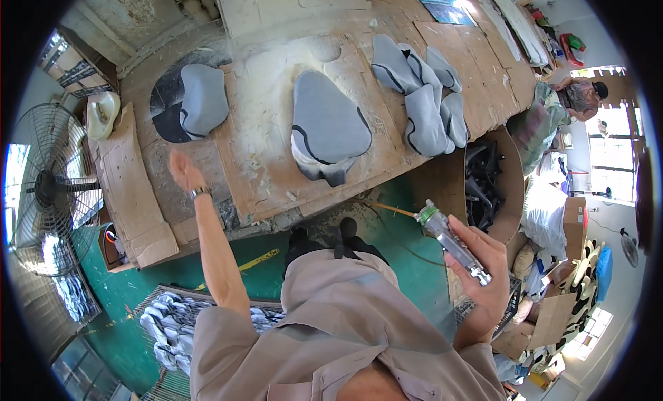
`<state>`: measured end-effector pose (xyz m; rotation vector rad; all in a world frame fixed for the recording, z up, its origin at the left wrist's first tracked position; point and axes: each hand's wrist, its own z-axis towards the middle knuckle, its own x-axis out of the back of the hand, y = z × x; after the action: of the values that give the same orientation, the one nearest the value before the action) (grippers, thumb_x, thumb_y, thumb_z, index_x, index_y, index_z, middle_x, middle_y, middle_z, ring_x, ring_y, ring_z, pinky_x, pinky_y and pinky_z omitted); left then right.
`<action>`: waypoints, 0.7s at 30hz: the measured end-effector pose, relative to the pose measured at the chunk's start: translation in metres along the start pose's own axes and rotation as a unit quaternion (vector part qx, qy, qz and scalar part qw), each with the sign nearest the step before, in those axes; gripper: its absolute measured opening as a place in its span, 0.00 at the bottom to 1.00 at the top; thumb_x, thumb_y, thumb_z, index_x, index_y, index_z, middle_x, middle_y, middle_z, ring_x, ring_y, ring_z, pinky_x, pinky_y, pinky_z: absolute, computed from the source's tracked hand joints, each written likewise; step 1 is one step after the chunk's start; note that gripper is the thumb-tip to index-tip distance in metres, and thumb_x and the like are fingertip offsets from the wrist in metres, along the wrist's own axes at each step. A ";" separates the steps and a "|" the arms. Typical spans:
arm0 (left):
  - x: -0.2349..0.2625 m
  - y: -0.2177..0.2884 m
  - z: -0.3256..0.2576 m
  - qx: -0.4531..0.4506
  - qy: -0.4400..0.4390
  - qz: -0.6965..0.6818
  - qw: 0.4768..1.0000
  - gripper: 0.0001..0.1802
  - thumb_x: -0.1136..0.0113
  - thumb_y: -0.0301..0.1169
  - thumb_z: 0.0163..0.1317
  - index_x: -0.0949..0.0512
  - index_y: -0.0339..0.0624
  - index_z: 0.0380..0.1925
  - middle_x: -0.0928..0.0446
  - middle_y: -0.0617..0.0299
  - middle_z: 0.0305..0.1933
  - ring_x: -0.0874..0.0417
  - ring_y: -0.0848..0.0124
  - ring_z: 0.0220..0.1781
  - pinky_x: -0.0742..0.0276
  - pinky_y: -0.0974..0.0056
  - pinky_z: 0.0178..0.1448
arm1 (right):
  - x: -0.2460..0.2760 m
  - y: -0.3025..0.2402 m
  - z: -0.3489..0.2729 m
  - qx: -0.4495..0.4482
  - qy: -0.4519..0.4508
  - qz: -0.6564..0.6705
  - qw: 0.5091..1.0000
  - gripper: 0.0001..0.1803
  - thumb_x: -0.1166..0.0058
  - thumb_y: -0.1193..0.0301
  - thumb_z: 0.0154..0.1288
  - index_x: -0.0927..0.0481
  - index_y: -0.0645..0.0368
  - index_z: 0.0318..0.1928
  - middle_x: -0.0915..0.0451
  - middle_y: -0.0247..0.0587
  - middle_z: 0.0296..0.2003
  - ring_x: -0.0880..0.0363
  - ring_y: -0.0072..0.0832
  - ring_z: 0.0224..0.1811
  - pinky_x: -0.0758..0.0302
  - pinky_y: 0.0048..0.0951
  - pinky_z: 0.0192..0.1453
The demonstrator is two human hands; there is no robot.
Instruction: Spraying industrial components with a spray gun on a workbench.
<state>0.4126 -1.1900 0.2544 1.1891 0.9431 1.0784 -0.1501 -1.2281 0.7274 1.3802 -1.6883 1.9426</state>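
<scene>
My right hand [487, 263], raised over the floor at the table's front right, is wrapped round a silver cylindrical air tool [452, 243] with a green collar. A thin orange hose [395, 209] runs from its collar end. My left hand [185, 172] hangs empty over the left of the table, fingers loosely apart and slightly blurred. Just beyond it lies a grey padded cover [204, 100] with black trim, partly over a black round disc [166, 114]. In the middle of the table a grey saddle-shaped cover [330, 118] with a black edge sits on a pale form.
Several grey covers [425, 114] are piled at the table's right, above a cardboard box [511, 187] of black parts. Cardboard [387, 135] lines the dusty tabletop. A large fan [52, 187] stands left. A rack of grey pieces [169, 325] is beside me. A co-worker [583, 97] is far right.
</scene>
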 end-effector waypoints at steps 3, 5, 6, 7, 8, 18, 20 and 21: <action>0.045 0.002 -0.071 0.006 -0.022 0.025 0.999 0.24 0.41 0.16 0.68 0.23 0.38 0.64 0.19 0.56 0.63 0.18 0.67 0.62 0.21 0.62 0.65 | 0.018 0.001 -0.014 0.011 0.041 -0.002 0.999 0.34 0.36 0.87 0.50 0.19 0.65 0.62 0.16 0.50 0.39 0.14 0.38 0.38 0.21 0.28 0.45; 0.079 -0.005 -0.126 0.044 -0.020 0.031 0.998 0.22 0.39 0.17 0.67 0.20 0.40 0.61 0.16 0.60 0.56 0.17 0.70 0.57 0.19 0.65 0.59 | 0.030 0.004 -0.027 -0.048 0.094 0.015 0.994 0.29 0.32 0.72 0.56 0.17 0.67 0.60 0.15 0.50 0.42 0.16 0.35 0.39 0.24 0.28 0.48; 0.098 -0.008 -0.154 0.093 -0.017 0.068 0.993 0.21 0.39 0.16 0.67 0.19 0.40 0.59 0.16 0.62 0.53 0.16 0.71 0.54 0.18 0.66 0.55 | 0.035 0.006 -0.037 -0.059 0.111 -0.034 0.992 0.29 0.31 0.69 0.54 0.15 0.66 0.59 0.14 0.49 0.42 0.16 0.35 0.40 0.24 0.30 0.50; 0.116 -0.012 -0.184 0.069 -0.027 0.092 0.993 0.19 0.39 0.18 0.68 0.19 0.39 0.58 0.16 0.60 0.53 0.16 0.71 0.52 0.18 0.66 0.54 | 0.044 0.009 -0.046 -0.045 0.112 -0.008 0.993 0.29 0.31 0.69 0.54 0.15 0.66 0.59 0.14 0.49 0.42 0.16 0.35 0.40 0.24 0.30 0.50; 0.133 -0.015 -0.213 0.102 -0.014 0.148 0.984 0.16 0.39 0.20 0.69 0.18 0.38 0.57 0.15 0.59 0.54 0.15 0.71 0.49 0.18 0.67 0.52 | 0.054 0.014 -0.055 -0.039 0.080 0.002 0.996 0.30 0.32 0.69 0.52 0.15 0.66 0.58 0.14 0.49 0.42 0.16 0.35 0.42 0.24 0.31 0.51; 0.247 -0.027 -0.444 0.337 -0.005 0.382 0.861 0.20 0.38 0.19 0.61 0.14 0.43 0.53 0.13 0.59 0.44 0.14 0.72 0.40 0.15 0.66 0.44 | 0.095 0.090 -0.131 -0.062 0.094 -0.020 0.993 0.28 0.34 0.68 0.49 0.11 0.62 0.54 0.14 0.49 0.46 0.18 0.37 0.48 0.25 0.32 0.57; 0.254 -0.020 -0.473 0.326 -0.006 0.350 0.878 0.21 0.37 0.20 0.60 0.14 0.43 0.54 0.13 0.58 0.43 0.14 0.72 0.38 0.16 0.66 0.40 | 0.102 0.100 -0.141 -0.027 0.059 -0.032 0.997 0.27 0.36 0.68 0.50 0.10 0.61 0.53 0.14 0.48 0.45 0.18 0.36 0.47 0.25 0.31 0.55; 0.261 -0.015 -0.483 0.362 0.000 0.328 0.873 0.21 0.37 0.20 0.60 0.14 0.43 0.55 0.13 0.58 0.42 0.14 0.71 0.36 0.16 0.66 0.36 | 0.103 0.101 -0.147 0.001 0.044 0.000 0.999 0.27 0.36 0.68 0.50 0.10 0.61 0.53 0.14 0.47 0.44 0.18 0.35 0.45 0.25 0.31 0.54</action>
<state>0.0123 -0.8245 0.1670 2.2470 0.9988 1.2817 -0.3466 -1.1736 0.7531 1.2751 -1.6478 1.9744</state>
